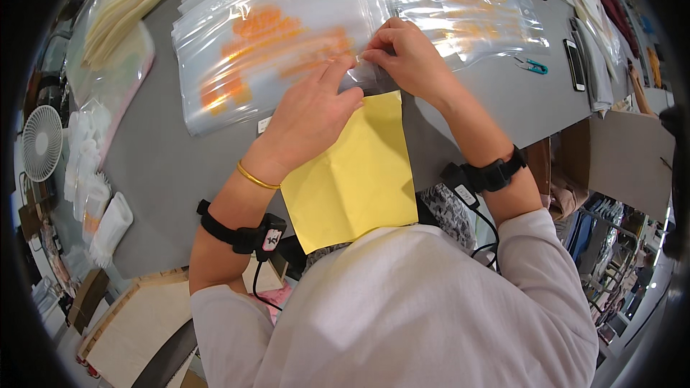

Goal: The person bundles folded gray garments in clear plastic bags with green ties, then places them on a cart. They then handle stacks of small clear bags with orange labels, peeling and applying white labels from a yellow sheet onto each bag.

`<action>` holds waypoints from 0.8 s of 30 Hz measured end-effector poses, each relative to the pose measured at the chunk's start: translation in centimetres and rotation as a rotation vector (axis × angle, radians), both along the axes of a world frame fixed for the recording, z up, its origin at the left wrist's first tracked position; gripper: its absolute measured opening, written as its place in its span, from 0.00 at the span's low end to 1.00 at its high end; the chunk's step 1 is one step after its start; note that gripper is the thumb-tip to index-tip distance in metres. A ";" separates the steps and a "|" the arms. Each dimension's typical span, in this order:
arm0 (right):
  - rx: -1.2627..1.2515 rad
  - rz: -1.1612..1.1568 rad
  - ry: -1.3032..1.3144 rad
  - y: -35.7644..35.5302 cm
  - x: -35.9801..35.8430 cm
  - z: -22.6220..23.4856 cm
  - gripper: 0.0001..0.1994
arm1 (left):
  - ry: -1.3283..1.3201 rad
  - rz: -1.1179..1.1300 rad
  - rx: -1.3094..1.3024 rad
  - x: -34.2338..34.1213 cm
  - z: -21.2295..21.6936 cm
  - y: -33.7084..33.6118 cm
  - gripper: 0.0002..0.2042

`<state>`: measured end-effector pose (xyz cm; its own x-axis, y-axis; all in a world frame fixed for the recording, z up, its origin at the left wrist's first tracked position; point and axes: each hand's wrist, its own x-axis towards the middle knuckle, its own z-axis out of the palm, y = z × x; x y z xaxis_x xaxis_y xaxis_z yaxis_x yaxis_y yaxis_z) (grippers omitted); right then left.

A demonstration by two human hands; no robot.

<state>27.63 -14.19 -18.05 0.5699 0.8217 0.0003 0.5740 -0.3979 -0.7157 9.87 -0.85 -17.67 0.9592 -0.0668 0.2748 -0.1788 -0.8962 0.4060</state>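
My left hand (310,116) and my right hand (411,61) meet over the near edge of a stack of clear plastic bags (205,50) with orange print. Both are closed, fingertips pinched close together. A small pale bit shows between them, too small to name. Below the hands, a creased yellow sheet of paper (352,172) lies over the table's front edge and reaches toward my lap; my left fingers overlap its top edge. Beside my left hand is a small white label (264,125), partly covered.
More orange-printed clear bags (474,18) lie at the back right of the grey table (162,187). Teal thread snips (533,66) and a phone (574,65) rest on the right. Cream sheets (133,3) and white rolled bundles (111,230) line the left, near a white fan (43,142).
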 end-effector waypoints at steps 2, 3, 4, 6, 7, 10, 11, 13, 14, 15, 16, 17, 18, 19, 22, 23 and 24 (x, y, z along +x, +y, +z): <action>-0.047 -0.024 -0.027 0.3 -0.2 -0.6 0.08 | -0.007 0.002 -0.007 0.0 -0.1 0.0 0.06; -0.021 -0.010 -0.041 0.3 -0.2 -0.7 0.08 | -0.013 0.002 -0.011 0.0 -0.1 0.1 0.07; -0.021 -0.010 -0.057 0.3 -0.2 -0.8 0.08 | -0.019 0.001 -0.015 0.0 -0.1 0.1 0.07; -0.014 -0.013 -0.098 0.2 -0.3 -0.8 0.07 | -0.008 0.002 0.002 0.0 -0.1 0.1 0.06; -0.009 -0.016 -0.121 0.1 -0.4 -0.8 0.07 | -0.002 0.000 0.009 0.0 -0.1 0.0 0.06; 0.001 -0.027 -0.188 0.1 -0.7 -0.9 0.07 | 0.042 0.006 0.022 0.1 0.0 -0.1 0.06; 0.019 -0.018 -0.215 0.1 -0.9 -1.0 0.07 | 0.035 0.009 0.026 0.1 0.1 -0.2 0.06; -0.006 -0.024 -0.256 0.2 -1.1 -0.9 0.08 | 0.023 0.013 0.027 0.3 0.2 -0.3 0.06; 0.008 -0.033 -0.295 0.3 -1.2 -0.8 0.08 | 0.017 0.008 0.048 0.4 0.2 -0.3 0.06; -0.030 -0.019 -0.343 0.2 -1.2 -0.6 0.09 | 0.011 0.003 0.063 0.4 0.2 -0.4 0.06; -0.048 -0.018 -0.409 0.1 -1.1 -0.3 0.10 | -0.002 0.001 0.078 0.5 0.2 -0.3 0.06; -0.065 0.003 -0.466 0.0 -1.0 0.0 0.11 | -0.027 -0.010 0.078 0.6 0.2 -0.3 0.05; -0.110 -0.064 -0.597 -0.1 -0.8 0.4 0.12 | -0.055 -0.016 0.078 0.7 0.2 -0.3 0.05; -0.155 -0.109 -0.716 -0.2 -0.5 0.8 0.14 | -0.091 -0.025 0.074 0.7 0.1 -0.2 0.04; -0.154 -0.142 -0.753 0.1 0.4 1.3 0.18 | -0.002 -0.024 0.073 0.5 0.1 -0.2 0.06; -0.166 -0.198 -0.734 0.3 0.7 1.2 0.20 | 0.002 -0.020 0.072 0.5 0.1 -0.2 0.07; -0.113 -0.150 -0.692 0.6 0.9 0.9 0.20 | 0.008 -0.018 0.071 0.5 0.1 -0.2 0.07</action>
